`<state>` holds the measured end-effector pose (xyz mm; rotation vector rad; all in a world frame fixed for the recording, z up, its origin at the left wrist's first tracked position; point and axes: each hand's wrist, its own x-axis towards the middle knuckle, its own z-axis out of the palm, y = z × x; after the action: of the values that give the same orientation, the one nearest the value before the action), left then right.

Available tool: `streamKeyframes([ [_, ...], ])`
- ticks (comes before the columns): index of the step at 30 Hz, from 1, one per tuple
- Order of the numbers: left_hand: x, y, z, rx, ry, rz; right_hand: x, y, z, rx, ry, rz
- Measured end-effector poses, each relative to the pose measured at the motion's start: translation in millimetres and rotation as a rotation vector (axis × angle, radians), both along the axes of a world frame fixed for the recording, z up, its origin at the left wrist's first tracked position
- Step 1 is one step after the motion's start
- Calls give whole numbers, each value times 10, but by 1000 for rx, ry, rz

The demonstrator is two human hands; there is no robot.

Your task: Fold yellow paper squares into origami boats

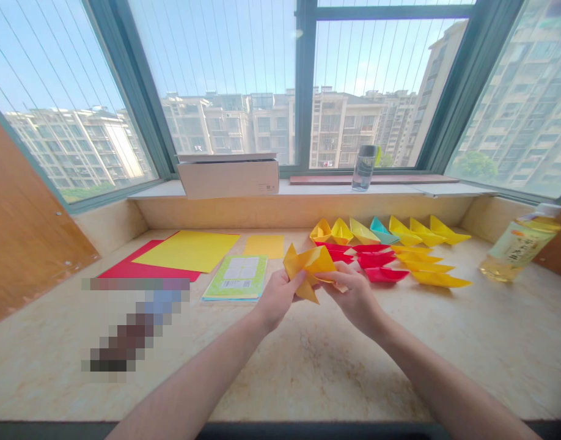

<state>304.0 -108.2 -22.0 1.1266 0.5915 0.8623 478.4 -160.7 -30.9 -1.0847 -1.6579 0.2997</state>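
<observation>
Between my hands, raised above the counter, is a partly folded piece of yellow paper [308,266] with pointed corners and a flap hanging down. My left hand [280,293] pinches its left side, the thumb lying on the front. On the right edge my right hand [349,284] grips the same paper, its fingers partly hidden behind it. Just past my right hand sit red paper boats [385,275] and yellow-orange paper boats [440,279] in rows. Behind them stands a row of yellow paper boats [402,231] with one turquoise paper boat [383,230] among them.
Left of my hands lie a green booklet [237,275], a small orange-yellow sheet [264,245], and a yellow sheet [186,249] over red paper [120,264]. A tea bottle [514,247] stands at right. The windowsill holds a white box [228,177] and a water bottle [363,170].
</observation>
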Motion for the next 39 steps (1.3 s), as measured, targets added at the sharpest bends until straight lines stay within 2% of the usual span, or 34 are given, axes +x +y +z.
streamKeyframes([
  [5,-5,6,2,8,-24,8,38,-18,-10,85,-189,12],
  [11,-19,-7,18,26,-26,-20,102,-49,34,199,-400,-82],
  [18,11,8,-37,4,-45,-11,99,-64,23,231,-538,-128],
  [23,19,3,-11,32,-34,7,60,-73,28,234,-543,-114],
  [27,6,0,29,114,30,13,23,-79,38,209,-547,-112],
  [34,-42,72,-25,237,202,107,-52,-156,91,62,-615,-51],
  [37,-65,105,-15,243,228,105,-26,-175,117,23,-507,6],
  [39,-77,114,4,233,234,115,18,-160,135,36,-330,-9],
])
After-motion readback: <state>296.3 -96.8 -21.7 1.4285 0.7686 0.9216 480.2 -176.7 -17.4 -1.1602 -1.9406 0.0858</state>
